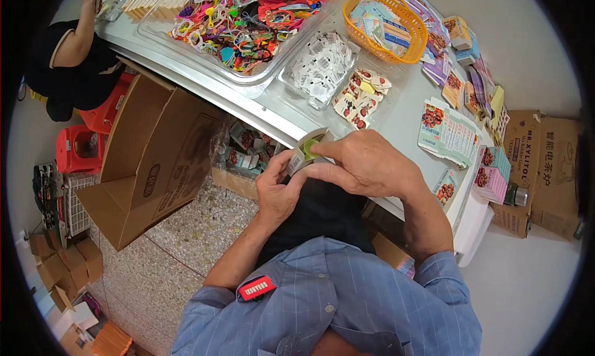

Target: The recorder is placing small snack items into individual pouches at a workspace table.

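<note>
My left hand [277, 188] grips a small open carton [304, 152] by its lower side, just below the edge of the grey table [273, 111]. My right hand [362, 164] comes over the carton from the right, and its fingertips pinch a small green piece [311, 148] at the carton's open mouth. Both hands meet above my lap. Most of the carton is hidden behind my fingers.
On the table lie a clear tray of colourful plastic rings [242, 21], a tray of white packets [319, 64], printed sachets [359, 95], an orange basket [384, 24] and flat printed cartons [449, 133]. An open cardboard box [149, 164] stands on the floor left. Another person [71, 58] sits at far left.
</note>
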`<state>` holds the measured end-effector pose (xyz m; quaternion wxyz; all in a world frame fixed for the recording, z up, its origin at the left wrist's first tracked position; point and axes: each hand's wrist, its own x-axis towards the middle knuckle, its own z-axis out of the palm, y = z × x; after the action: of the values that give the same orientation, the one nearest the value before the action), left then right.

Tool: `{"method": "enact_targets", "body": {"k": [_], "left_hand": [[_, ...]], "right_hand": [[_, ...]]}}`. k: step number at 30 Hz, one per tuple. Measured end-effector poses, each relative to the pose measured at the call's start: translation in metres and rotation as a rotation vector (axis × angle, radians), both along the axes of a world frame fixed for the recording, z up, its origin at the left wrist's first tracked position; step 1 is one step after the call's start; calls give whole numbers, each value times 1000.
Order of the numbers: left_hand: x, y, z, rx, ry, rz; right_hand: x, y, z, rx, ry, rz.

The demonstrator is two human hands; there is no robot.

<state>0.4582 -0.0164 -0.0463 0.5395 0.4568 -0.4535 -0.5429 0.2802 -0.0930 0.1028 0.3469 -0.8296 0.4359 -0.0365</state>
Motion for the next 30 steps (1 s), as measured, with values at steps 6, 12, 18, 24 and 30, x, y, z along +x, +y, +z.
{"method": "enact_targets", "body": {"k": [6, 12, 18, 24, 30], "left_hand": [[2, -2, -1, 18, 131, 35], [7, -10, 5, 2, 187, 4], [9, -5, 0, -20, 94, -17], [9, 0, 3, 24, 99, -66], [9, 1, 2, -12, 62, -40]], "right_hand": [[5, -4, -6, 95, -33, 53], [4, 14, -27, -91, -269, -96], [3, 26, -43, -208, -357, -165], [0, 28, -43, -408, -338, -181], [2, 38, -46, -405, -349, -301]]}}
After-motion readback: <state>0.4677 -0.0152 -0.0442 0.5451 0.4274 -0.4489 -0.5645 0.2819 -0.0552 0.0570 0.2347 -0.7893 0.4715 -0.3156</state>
